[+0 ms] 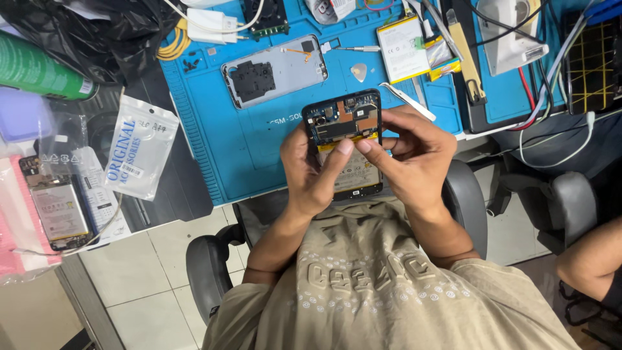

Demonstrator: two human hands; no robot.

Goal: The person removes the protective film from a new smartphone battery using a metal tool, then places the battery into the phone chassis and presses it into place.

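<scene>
— Head view, looking down: what are your hands on?

— Both hold an opened phone (343, 129), back cover off, boards and battery showing. My left hand (311, 170) wraps its left edge, thumb laid across the yellow strip at the middle. My right hand (414, 159) closes on the right edge, forefinger tip meeting that thumb over the same strip. Neither hand is spread; both are curled tight on the phone.

— Where is the phone?

— Above my lap, just off the near edge of the blue work mat (246, 149).

— And around it?

— At twelve o'clock a pale guitar-pick pry tool (358, 72); at eleven a detached grey back cover (275, 70). At one o'clock tweezers (407, 100) lie just beyond my right fingers, and past them a loose battery (400, 48). At nine o'clock sits a clear accessory bag (139, 148), and further out another opened phone (57, 206). At four o'clock another person's arm (593, 259) comes in.
</scene>
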